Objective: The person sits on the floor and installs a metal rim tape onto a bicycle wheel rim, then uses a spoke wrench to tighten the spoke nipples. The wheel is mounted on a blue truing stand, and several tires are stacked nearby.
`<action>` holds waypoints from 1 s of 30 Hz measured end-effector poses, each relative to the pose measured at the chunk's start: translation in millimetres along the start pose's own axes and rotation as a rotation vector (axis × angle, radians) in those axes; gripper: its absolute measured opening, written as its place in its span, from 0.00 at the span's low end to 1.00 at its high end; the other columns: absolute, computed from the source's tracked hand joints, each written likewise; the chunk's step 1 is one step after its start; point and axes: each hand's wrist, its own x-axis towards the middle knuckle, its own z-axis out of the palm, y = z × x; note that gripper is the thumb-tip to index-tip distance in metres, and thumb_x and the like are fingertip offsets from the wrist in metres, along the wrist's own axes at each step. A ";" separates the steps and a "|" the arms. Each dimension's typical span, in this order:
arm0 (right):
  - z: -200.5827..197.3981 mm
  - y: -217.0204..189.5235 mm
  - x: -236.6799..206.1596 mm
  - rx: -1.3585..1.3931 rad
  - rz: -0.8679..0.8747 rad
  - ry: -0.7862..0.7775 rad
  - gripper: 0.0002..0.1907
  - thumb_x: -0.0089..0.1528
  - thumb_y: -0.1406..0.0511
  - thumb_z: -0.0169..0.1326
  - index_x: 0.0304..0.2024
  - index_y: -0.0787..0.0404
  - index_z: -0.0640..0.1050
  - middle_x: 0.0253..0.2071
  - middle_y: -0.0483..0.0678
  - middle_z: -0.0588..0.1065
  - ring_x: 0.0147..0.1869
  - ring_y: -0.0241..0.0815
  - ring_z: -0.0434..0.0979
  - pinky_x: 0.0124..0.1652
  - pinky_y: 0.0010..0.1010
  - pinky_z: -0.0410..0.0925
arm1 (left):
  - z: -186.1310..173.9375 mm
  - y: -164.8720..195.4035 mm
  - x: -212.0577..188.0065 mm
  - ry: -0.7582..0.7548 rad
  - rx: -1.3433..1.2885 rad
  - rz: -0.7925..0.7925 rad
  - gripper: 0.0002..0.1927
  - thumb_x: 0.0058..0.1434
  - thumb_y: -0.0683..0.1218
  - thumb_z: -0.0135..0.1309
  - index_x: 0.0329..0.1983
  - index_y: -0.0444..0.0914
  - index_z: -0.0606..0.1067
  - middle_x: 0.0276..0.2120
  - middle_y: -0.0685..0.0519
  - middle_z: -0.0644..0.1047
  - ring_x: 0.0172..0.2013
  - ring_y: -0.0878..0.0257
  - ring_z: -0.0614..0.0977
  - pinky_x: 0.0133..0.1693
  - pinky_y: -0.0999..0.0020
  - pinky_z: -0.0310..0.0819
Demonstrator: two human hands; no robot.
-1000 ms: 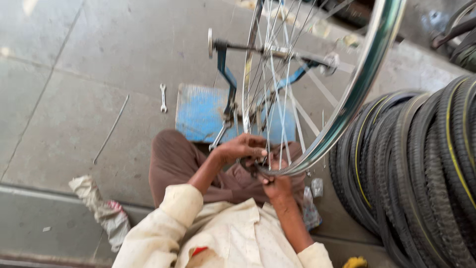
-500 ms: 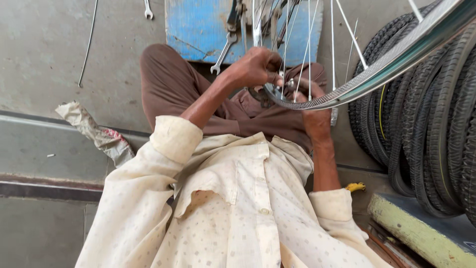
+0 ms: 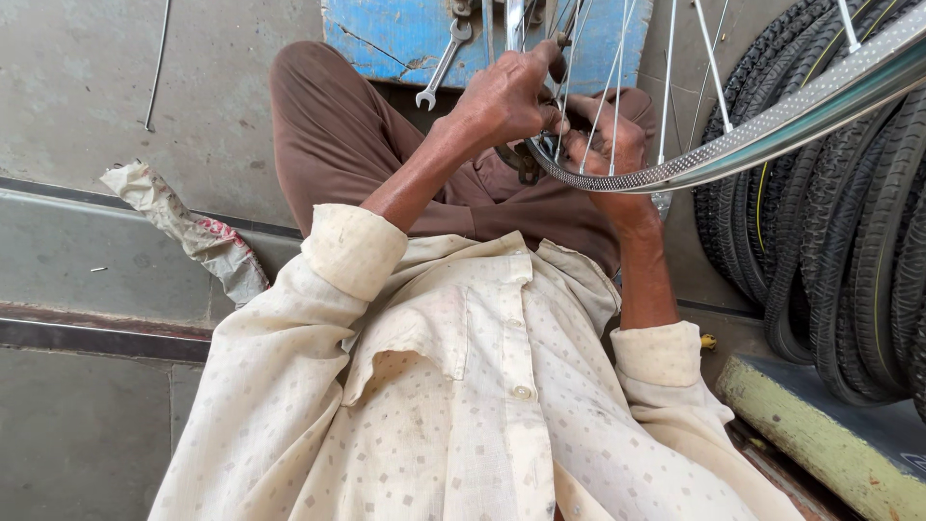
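Stack of bicycle tyres (image 3: 849, 241) is leaning well off to the right of the grip; blue wooden board (image 3: 405, 34) is lying on the concrete just beyond the hands; bicycle wheel rim (image 3: 772, 125) is arcing from the upper right down into the hands, its spokes (image 3: 670, 77) fanning upward from them; crumpled cloth rag (image 3: 193, 236) is lying well apart to the left. Left hand (image 3: 506, 96) is closing around the spokes at the rim's lowest point, fingers curled tight, thumb pressing inward; right hand (image 3: 608, 145) is curling under the rim just beside it, fingers wrapped through the spokes; a small dark tool between the two hands is showing only in part, and which hand is holding it cannot be told. Open-ended spanner (image 3: 444, 63) is resting on the board just above the left hand, untouched.
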 end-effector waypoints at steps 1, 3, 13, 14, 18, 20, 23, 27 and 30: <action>-0.6 1.7 0.6 -0.035 -0.065 -0.007 0.18 0.65 0.70 0.59 0.57 0.71 0.77 0.45 0.54 0.80 0.48 0.40 0.80 0.48 0.32 0.73 | 3.5 1.7 -1.1 0.009 0.039 0.002 0.34 0.49 0.49 0.73 0.55 0.34 0.70 0.36 0.42 0.82 0.41 0.44 0.84 0.38 0.48 0.77; -1.0 4.5 1.9 -0.046 -0.125 -0.027 0.20 0.64 0.71 0.60 0.58 0.71 0.76 0.47 0.54 0.79 0.50 0.41 0.80 0.51 0.32 0.73 | 9.3 2.5 -3.9 0.030 0.119 0.005 0.37 0.53 0.49 0.70 0.61 0.34 0.66 0.34 0.42 0.81 0.41 0.43 0.84 0.37 0.46 0.76; 1.0 11.7 21.9 0.255 0.095 -0.167 0.23 0.63 0.66 0.65 0.58 0.70 0.75 0.50 0.54 0.80 0.53 0.41 0.81 0.51 0.30 0.76 | 3.6 -18.3 -11.8 0.147 -0.116 0.013 0.23 0.71 0.56 0.57 0.65 0.44 0.70 0.43 0.45 0.85 0.43 0.52 0.88 0.47 0.53 0.80; 2.0 12.5 21.9 0.346 0.157 -0.168 0.24 0.63 0.65 0.64 0.58 0.69 0.75 0.50 0.53 0.81 0.52 0.40 0.81 0.51 0.29 0.76 | 4.1 -21.3 -10.1 0.228 -0.129 -0.024 0.26 0.71 0.58 0.57 0.66 0.43 0.69 0.45 0.44 0.85 0.45 0.51 0.88 0.48 0.53 0.80; 4.5 15.3 22.7 0.253 0.102 -0.086 0.32 0.58 0.65 0.68 0.62 0.69 0.71 0.53 0.55 0.79 0.57 0.44 0.81 0.55 0.32 0.78 | 7.4 -40.3 10.1 0.221 -0.395 0.050 0.46 0.63 0.67 0.62 0.73 0.37 0.60 0.58 0.31 0.75 0.55 0.41 0.82 0.50 0.47 0.80; 3.9 15.2 24.0 0.231 0.072 -0.046 0.36 0.57 0.66 0.69 0.64 0.70 0.69 0.54 0.56 0.77 0.59 0.46 0.80 0.56 0.34 0.78 | 14.1 -47.1 23.6 0.179 -0.322 0.083 0.52 0.58 0.70 0.64 0.74 0.36 0.59 0.57 0.30 0.75 0.56 0.38 0.80 0.53 0.45 0.78; 1.4 12.8 26.0 0.396 0.183 -0.100 0.38 0.54 0.65 0.69 0.63 0.68 0.68 0.51 0.53 0.79 0.54 0.43 0.82 0.52 0.33 0.80 | 23.7 -51.0 40.9 0.131 -0.320 0.093 0.56 0.54 0.71 0.66 0.72 0.32 0.60 0.56 0.30 0.77 0.56 0.39 0.81 0.54 0.45 0.77; -1.4 7.5 26.3 0.469 0.191 -0.113 0.37 0.54 0.66 0.70 0.63 0.69 0.69 0.46 0.53 0.81 0.50 0.41 0.82 0.49 0.31 0.78 | 26.0 -49.2 46.3 0.082 -0.360 -0.017 0.56 0.48 0.69 0.67 0.70 0.31 0.62 0.53 0.30 0.77 0.52 0.41 0.83 0.49 0.47 0.81; -2.3 4.8 27.8 0.399 0.121 -0.114 0.37 0.55 0.64 0.71 0.63 0.69 0.71 0.45 0.51 0.80 0.49 0.37 0.81 0.48 0.27 0.75 | 21.5 -46.6 41.4 0.096 -0.392 0.016 0.55 0.50 0.67 0.68 0.71 0.32 0.62 0.52 0.30 0.78 0.53 0.41 0.83 0.49 0.47 0.81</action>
